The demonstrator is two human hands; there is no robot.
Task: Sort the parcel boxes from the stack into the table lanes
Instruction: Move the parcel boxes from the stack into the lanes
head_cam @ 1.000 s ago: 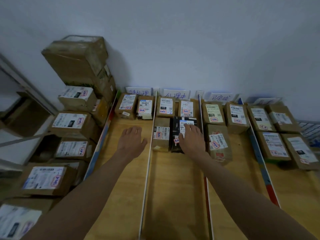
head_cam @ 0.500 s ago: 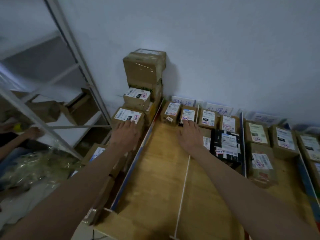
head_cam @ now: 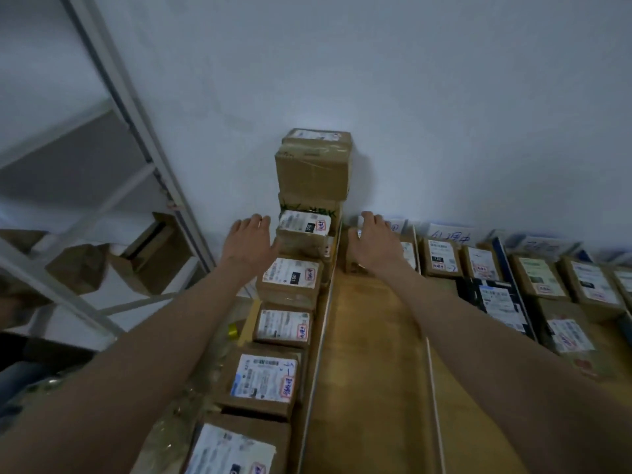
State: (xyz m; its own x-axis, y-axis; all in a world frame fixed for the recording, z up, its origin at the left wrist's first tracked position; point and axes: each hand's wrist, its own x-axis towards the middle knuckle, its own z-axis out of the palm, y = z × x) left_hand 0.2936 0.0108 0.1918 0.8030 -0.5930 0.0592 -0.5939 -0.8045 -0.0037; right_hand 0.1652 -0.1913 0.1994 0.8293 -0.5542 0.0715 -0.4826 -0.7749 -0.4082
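Both hands reach toward the stacked parcel boxes (head_cam: 301, 234) at twelve o'clock: left hand (head_cam: 248, 246) and right hand (head_cam: 371, 248) flank them, fingers straight, loosely together, gripping nothing.

Wooden table (head_cam: 372, 354) with white lane dividers (head_cam: 431, 388); labelled parcel boxes (head_cam: 441, 256) in rows at far end

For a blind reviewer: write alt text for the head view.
Two bare arms reach forward, left hand and right hand open either side of a labelled parcel box in the stack by the wall. Right of it, wooden table lanes hold sorted boxes.
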